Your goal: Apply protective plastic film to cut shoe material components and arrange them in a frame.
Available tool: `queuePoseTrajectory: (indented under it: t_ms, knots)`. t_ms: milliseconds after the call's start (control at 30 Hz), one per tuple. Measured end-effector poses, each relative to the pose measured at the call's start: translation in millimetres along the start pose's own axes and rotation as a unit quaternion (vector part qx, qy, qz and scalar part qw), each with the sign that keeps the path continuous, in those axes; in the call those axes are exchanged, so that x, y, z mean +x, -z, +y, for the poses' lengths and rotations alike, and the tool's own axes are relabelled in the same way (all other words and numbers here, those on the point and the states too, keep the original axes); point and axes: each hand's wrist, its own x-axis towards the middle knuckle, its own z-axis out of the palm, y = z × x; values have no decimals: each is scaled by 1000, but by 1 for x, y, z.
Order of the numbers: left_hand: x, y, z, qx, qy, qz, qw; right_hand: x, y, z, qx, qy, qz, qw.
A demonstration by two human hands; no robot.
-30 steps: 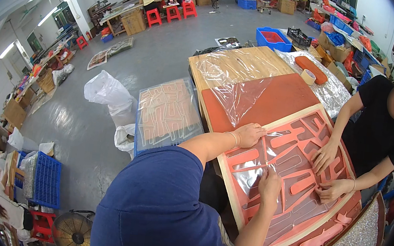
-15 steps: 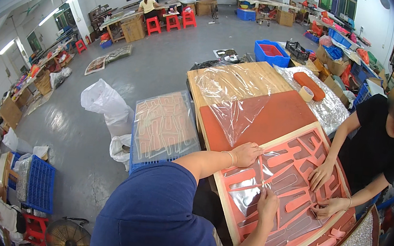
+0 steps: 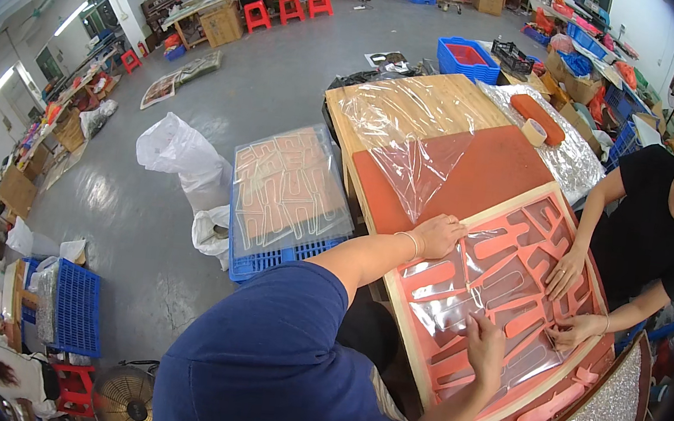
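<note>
While a light wooden frame on the table holds pink cut-out shapes beneath clear film, a blue crate near its left side bears a clear sheet with more pink shapes. Farther back, blue tubs hold something red, with a black crate just beside them.

The left arm reaches across to the frame's far left part, its hand palm down with the fingers close together. The right hand sits over the film nearer the body, wrist bent up, fingers curled and tips drawn inward; the view is too coarse to tell whether either hand pinches the film. Opposite, a co-worker's two hands touch the framed shapes.
</note>
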Motion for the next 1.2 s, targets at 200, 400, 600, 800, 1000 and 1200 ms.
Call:
queuePoseTrajectory:
  t_ms: [200,400,600,800,1000,1200]
  knots:
    - [6,4,1,-32,46,10,998,-72,-8,40,-49,61,163,983]
    - [9,-5,-7,-44,8,-7,999,-164,-31,105,-254,-224,139,931]
    - [4,-12,-10,29,-23,-12,999,-188,-8,110,-306,-313,115,892]
    - [0,-15,-15,25,-21,-24,999,-98,-3,84,-247,-49,287,924]
    - [1,-12,-11,9,-17,-14,1000,-10,-14,95,-281,2,190,941]
    - [2,-4,-3,-21,0,-41,999,-44,-30,87,-301,-14,131,944]
